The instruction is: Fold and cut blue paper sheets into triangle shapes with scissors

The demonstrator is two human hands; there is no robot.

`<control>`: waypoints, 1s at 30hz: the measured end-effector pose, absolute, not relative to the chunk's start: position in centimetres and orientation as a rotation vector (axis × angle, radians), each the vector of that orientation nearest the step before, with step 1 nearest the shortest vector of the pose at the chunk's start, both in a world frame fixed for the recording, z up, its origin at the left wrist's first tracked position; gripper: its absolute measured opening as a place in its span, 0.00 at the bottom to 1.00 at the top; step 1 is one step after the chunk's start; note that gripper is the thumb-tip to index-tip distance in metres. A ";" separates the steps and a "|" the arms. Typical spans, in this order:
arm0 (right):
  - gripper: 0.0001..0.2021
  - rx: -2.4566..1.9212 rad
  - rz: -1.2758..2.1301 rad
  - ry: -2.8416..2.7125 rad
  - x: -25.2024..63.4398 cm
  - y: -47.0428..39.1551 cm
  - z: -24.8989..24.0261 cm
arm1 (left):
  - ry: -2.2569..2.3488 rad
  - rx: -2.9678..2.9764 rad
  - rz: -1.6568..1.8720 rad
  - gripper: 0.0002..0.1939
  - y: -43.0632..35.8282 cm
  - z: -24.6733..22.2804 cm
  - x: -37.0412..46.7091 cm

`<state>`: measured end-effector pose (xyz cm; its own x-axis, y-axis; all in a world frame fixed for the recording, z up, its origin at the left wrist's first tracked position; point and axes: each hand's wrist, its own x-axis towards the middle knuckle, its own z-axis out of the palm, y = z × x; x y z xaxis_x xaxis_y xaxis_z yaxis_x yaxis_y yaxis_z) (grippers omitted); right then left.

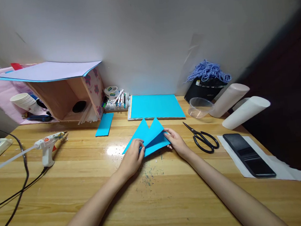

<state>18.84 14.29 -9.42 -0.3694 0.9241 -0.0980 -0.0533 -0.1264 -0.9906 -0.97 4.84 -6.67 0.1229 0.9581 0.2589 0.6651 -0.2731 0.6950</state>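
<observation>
A folded sheet of blue paper [152, 135] is held between both hands just above the middle of the table, with two pointed corners sticking up toward the wall. My left hand [133, 155] is closed at its lower left edge, fingers curled over the paper. At the right edge, my right hand [176, 141] pinches the paper between thumb and fingers, some of which are hidden behind it. Beyond the hands lies a stack of coloured sheets [156, 105], blue on top. Black-handled scissors [202, 137] lie right of my right hand.
At left, a glue gun [48, 148] stands with its cable trailing. A pink box [65, 99], a small blue strip [104, 124] and markers [118, 101] sit behind. At right are a phone [249, 155], a clear cup [200, 108], white rolls [245, 112] and purple yarn [207, 72].
</observation>
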 end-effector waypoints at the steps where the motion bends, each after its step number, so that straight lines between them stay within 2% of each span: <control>1: 0.17 -1.023 1.590 -1.370 18.8 14.3 -9.4 | 1.564 2.005 0.955 0.04 4.8 -6.7 -1.0; 5: 0.17 -0.964 1.577 -1.327 18.7 14.1 -9.0 | 1.555 1.990 0.927 0.03 4.7 -6.5 -0.9; 10: 0.16 -0.878 1.733 -1.342 18.7 14.0 -8.7 | 1.557 1.988 0.913 0.04 4.6 -6.3 -0.9; 17: 0.18 -0.956 1.690 -1.332 18.6 14.1 -8.7 | 1.547 2.033 0.859 0.05 4.6 -6.0 -0.8; 22: 0.15 -0.981 1.604 -1.334 18.4 14.2 -9.1 | 1.575 2.097 0.780 0.05 4.4 -5.8 -0.9; 26: 0.15 -1.034 1.530 -1.332 18.4 14.3 -9.5 | 1.578 2.167 0.756 0.14 4.4 -5.9 -1.0; 30: 0.18 -1.022 1.527 -1.283 18.5 14.4 -9.9 | 1.583 2.147 0.778 0.14 4.5 -6.1 -1.1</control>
